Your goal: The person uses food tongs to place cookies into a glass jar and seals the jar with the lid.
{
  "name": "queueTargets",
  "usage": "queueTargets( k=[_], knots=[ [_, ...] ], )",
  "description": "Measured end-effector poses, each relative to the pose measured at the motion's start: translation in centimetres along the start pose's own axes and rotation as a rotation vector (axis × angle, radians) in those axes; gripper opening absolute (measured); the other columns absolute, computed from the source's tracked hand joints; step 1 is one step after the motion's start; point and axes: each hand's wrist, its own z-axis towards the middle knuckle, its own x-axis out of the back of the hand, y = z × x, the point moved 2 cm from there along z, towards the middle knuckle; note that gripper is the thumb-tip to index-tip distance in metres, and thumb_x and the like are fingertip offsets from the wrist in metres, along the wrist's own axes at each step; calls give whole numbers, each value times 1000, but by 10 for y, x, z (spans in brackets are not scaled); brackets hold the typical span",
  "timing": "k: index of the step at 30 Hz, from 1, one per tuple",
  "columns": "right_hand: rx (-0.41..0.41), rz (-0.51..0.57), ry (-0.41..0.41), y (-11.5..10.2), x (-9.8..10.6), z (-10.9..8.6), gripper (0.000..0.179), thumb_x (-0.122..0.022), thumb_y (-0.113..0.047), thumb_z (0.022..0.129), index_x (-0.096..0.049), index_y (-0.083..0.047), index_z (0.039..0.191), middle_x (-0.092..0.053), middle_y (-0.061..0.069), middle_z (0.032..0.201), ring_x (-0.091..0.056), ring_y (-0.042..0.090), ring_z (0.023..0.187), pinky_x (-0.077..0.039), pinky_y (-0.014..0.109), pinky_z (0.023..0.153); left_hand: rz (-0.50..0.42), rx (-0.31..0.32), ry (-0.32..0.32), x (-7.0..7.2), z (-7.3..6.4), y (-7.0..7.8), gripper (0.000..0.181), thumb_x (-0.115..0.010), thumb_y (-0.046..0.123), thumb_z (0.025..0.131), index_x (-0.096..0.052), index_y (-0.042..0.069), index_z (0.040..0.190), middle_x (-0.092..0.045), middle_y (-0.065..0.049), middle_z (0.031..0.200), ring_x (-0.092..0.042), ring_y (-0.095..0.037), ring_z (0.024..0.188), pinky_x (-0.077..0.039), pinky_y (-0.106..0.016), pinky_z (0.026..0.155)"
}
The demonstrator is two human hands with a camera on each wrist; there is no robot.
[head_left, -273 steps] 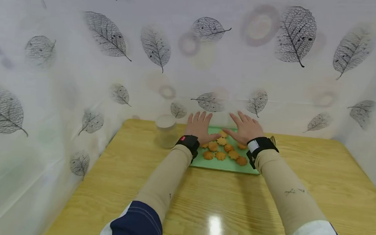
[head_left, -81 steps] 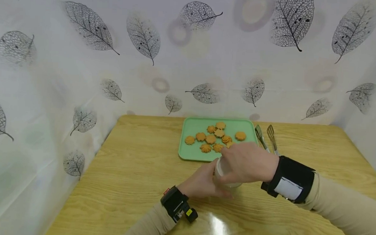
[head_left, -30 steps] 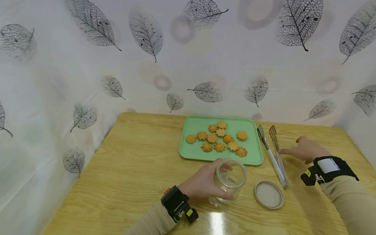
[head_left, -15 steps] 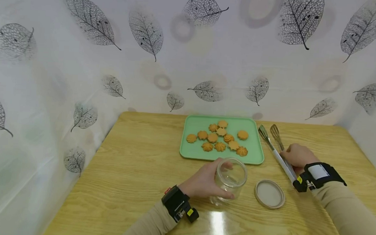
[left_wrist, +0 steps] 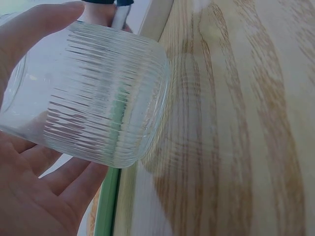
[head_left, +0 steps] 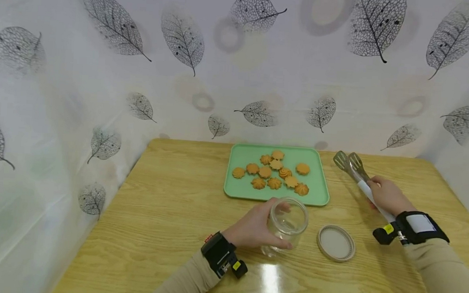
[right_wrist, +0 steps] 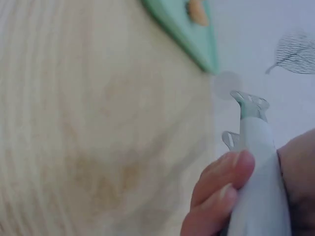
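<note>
My left hand grips a clear glass jar, its mouth uncovered and facing up. Ribbed lines run round the lower glass wall in the left wrist view, where thumb and fingers wrap the jar. On the right, my right hand holds a pair of tongs by the white handle, slotted metal heads apart and pointing away. The right wrist view shows fingers curled at the tongs' handle. A round lid lies on the table between the two hands.
A green tray with several cookies stands at the back of the wooden table, beyond the jar. Behind it hangs a white curtain printed with leaves.
The jar's lid has come off and lies on the table. My right hand has taken hold of the tongs and raised them; my left hand stays on the jar.
</note>
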Motion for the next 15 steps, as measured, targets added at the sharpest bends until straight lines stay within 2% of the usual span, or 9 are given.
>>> queueTargets(
  k=[4,7,11,15],
  knots=[
    [32,105,-17,-17,9,-9,76,-18,-53,108,-34,16,138,-54,9,78,-53,16,57,-49,32,52,-5,2,-2,1,0,0,90,-91,43,71,-49,15,146,-61,1,141,-56,-13,128,-49,-30,104],
    [78,131,-17,-37,15,-17,78,-27,-60,105,-36,12,135,-49,7,75,-48,15,52,-46,33,49,-7,5,-4,1,-1,1,90,-90,44,72,-49,14,146,-61,0,141,-56,-14,128,-50,-30,103],
    [180,46,34,-65,18,-26,67,-37,-54,106,-42,6,133,-46,5,65,-43,17,46,-42,34,43,-5,4,-2,1,-2,2,88,-90,43,72,-50,15,145,-61,0,141,-56,-15,128,-49,-30,104],
    [217,-83,85,-84,15,-28,73,-40,-58,104,-41,1,147,-51,6,63,-46,19,45,-40,34,41,-8,10,-3,1,-2,2,86,-90,43,73,-50,17,145,-61,2,141,-56,-14,129,-49,-30,104]
  ],
)
